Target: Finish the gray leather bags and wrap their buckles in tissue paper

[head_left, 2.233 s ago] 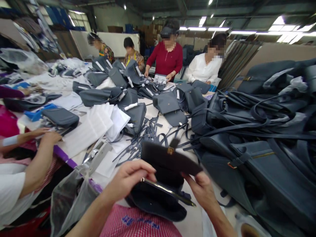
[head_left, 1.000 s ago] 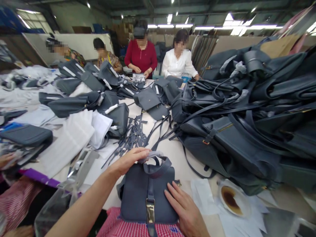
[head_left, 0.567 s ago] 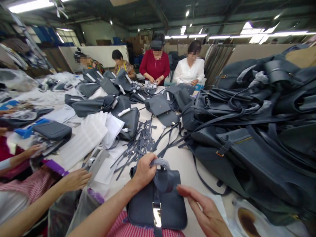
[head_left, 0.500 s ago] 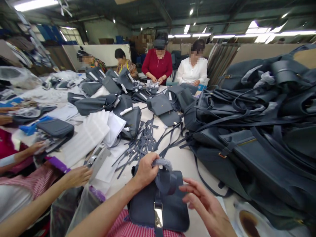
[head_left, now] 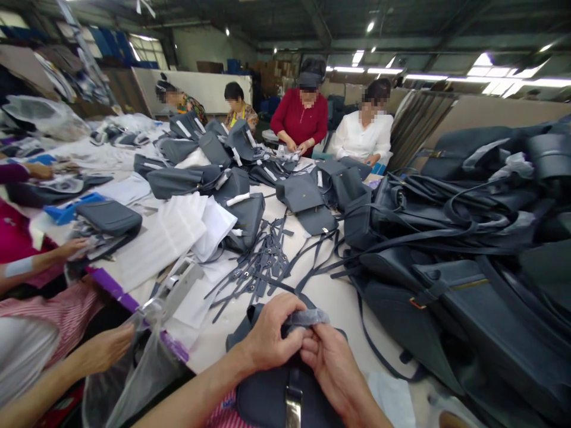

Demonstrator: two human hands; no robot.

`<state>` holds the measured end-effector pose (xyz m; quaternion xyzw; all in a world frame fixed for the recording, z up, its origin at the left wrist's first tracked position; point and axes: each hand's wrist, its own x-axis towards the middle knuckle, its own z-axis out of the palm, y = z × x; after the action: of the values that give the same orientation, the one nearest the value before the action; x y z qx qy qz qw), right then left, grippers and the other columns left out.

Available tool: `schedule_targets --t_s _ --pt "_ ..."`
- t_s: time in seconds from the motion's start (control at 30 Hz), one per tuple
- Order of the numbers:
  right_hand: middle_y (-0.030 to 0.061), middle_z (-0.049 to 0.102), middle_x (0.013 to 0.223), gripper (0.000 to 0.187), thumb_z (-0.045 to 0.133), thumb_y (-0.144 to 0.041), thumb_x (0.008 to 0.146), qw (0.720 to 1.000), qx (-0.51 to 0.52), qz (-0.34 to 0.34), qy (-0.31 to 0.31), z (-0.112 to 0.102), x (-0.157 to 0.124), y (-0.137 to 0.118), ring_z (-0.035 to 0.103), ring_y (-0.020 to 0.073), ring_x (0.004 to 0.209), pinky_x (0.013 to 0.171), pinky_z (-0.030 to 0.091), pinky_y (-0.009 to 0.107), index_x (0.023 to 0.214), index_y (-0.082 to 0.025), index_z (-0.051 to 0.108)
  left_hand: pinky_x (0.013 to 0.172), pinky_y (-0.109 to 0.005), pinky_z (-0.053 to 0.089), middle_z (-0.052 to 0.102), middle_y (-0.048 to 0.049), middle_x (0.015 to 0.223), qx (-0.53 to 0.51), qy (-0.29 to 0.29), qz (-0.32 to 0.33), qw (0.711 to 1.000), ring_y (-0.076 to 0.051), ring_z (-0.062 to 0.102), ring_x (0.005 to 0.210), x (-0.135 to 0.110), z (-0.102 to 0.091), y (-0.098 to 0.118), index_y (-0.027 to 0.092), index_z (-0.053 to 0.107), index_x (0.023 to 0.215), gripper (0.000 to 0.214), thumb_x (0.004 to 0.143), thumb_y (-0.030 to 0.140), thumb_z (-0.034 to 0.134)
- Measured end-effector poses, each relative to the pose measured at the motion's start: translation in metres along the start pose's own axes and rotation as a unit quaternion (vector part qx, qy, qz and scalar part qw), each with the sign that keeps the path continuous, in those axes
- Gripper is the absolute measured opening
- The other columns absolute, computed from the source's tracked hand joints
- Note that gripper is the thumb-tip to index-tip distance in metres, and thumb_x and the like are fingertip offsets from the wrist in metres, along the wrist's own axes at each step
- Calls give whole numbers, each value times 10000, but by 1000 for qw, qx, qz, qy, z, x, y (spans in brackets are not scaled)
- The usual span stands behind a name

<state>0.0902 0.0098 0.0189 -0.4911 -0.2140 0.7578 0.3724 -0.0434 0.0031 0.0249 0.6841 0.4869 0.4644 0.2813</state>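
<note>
A dark blue-grey handbag [head_left: 267,392] with a gold-coloured clasp on its front strap stands against my lap at the table's near edge. Clear wrap covers its carry handle [head_left: 307,317]. My left hand [head_left: 279,330] is closed around the left part of that handle. From the other side, my right hand [head_left: 323,356] pinches the wrapped handle's right end, its fingers touching those of the left. Both hands hide the bag's top flap. Just beyond lies a heap of thin dark straps [head_left: 263,267] with small metal fittings.
Stacked dark backpacks [head_left: 428,297] crowd the right side, with long straps trailing. More bags [head_left: 178,181] and white foam sheets [head_left: 163,238] cover the middle and left. A co-worker's hand [head_left: 107,348] is near a clear plastic bag [head_left: 116,386] at left. Several people sit or stand across the table.
My right hand has moved left from beside the bag and taken hold of the wrapped handle. The view has turned slightly left. The co-worker's hand on the left has drawn back.
</note>
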Motion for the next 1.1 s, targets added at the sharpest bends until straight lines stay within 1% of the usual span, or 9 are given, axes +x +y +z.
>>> schedule_targets --t_s 0.27,0.37,0.5,0.6,0.67,0.77,0.87,0.97,1.1 --pt "-27 731 786 332 880 -212 524 985 150 -85 31 -1 12 -3 712 118 744 713 593 187 794 -189 690 806 -297 439 587 -44 939 3 -71 -4 997 -186 535 890 5 -20 -9 179 573 1016 275 754 93 580" --pt "43 728 1014 385 834 -330 628 990 98 -102 5 -9 3 -3 676 221 1037 899 561 326 966 -198 708 782 -283 441 579 -41 912 60 -33 -15 998 -179 539 879 10 -13 -18 185 561 939 168 819 75 517" --pt "34 710 885 304 757 -461 715 983 -113 -142 -17 -20 -10 9 694 219 877 801 565 325 873 -205 713 716 -280 433 563 -31 840 149 -15 -12 989 -181 535 807 18 0 -18 194 535 840 148 799 57 495" --pt "45 683 797 270 618 -445 842 918 -329 -183 -128 -21 -14 13 652 201 785 764 537 302 808 -199 724 701 -290 425 569 -32 822 154 -34 18 987 -186 530 784 19 -1 -8 193 526 828 99 771 123 567" --pt "69 698 941 277 553 -423 885 882 -394 -220 -132 -19 -12 9 632 223 904 868 504 328 910 -215 734 718 -298 425 583 -40 845 148 -43 34 987 -192 534 804 15 -5 -1 192 525 859 122 763 145 585" --pt "76 677 1111 350 536 -475 886 882 -395 -251 -60 -17 -3 -3 576 254 1096 1023 415 376 1066 -222 699 743 -318 423 600 -52 873 188 -51 52 980 -203 535 819 6 -9 1 189 530 903 133 794 113 530" --pt "87 706 990 448 458 -548 908 884 -407 -230 -21 -15 2 -10 634 259 941 893 499 367 1006 -194 714 708 -338 418 598 -59 819 269 -27 68 960 -216 532 774 -1 -4 -6 187 541 883 158 821 76 447" --pt "100 708 1046 394 438 -466 942 846 -460 -264 -45 -12 -3 -4 651 257 946 875 508 343 977 -206 732 684 -342 428 601 -60 786 302 37 20 953 -222 550 742 2 5 -17 185 551 859 195 762 46 454" --pt "74 620 1297 281 494 -234 918 765 -518 -349 -158 -12 -13 14 579 232 1183 1028 440 316 1099 -253 708 739 -319 474 653 -35 865 185 99 -86 974 -201 607 785 15 8 -24 170 495 1170 518 677 11 480"
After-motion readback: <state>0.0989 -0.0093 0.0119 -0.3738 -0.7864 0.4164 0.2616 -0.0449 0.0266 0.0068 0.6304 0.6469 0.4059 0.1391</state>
